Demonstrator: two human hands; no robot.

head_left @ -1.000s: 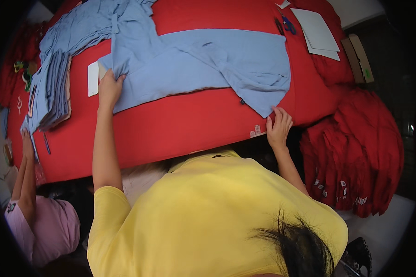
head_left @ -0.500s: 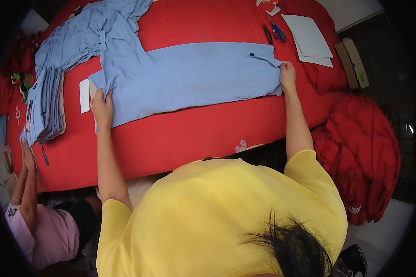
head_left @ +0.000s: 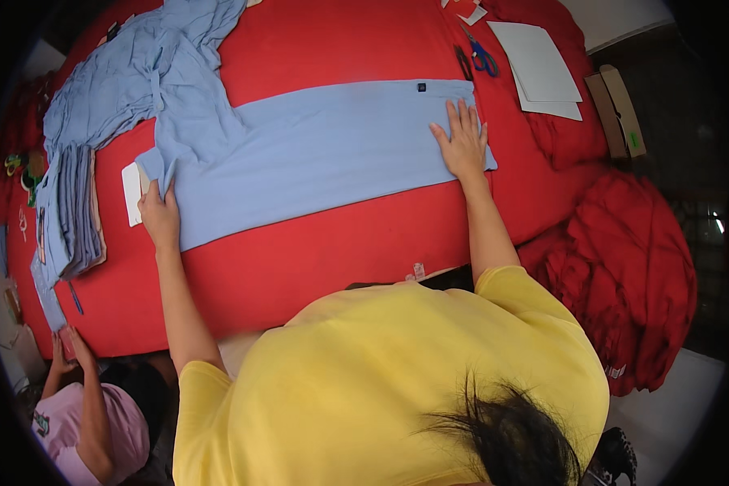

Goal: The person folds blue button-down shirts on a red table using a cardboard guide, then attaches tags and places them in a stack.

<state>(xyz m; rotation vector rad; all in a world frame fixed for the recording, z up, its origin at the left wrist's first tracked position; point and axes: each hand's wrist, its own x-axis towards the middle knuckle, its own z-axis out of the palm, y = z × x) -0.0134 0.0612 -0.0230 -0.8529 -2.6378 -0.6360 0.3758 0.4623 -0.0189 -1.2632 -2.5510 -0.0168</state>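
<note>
A light-blue garment (head_left: 324, 154) lies spread flat on the red-covered table (head_left: 316, 235), with a small dark label (head_left: 422, 87) near its far right corner. My right hand (head_left: 464, 146) rests palm down on the garment's right end, fingers spread. At its left edge, my left hand (head_left: 159, 215) has its fingers closed on the fabric. Beside that hand, a white card (head_left: 132, 194) sticks out from under the cloth. Toward the far left, the garment runs up to a loose heap of blue clothes (head_left: 105, 85).
A stack of folded blue garments (head_left: 73, 211) and a pen (head_left: 75, 297) lie at left, near a co-worker's hands (head_left: 74, 350). Blue-handled scissors (head_left: 484, 61), white sheets (head_left: 535, 69) and a cardboard box (head_left: 616, 109) are far right. Red cloth (head_left: 632, 275) is heaped at right.
My right hand has let go of the garment's right edge and now lies flat on it. The cloth looks smoother there. The co-worker's hands have come nearer the table's front edge.
</note>
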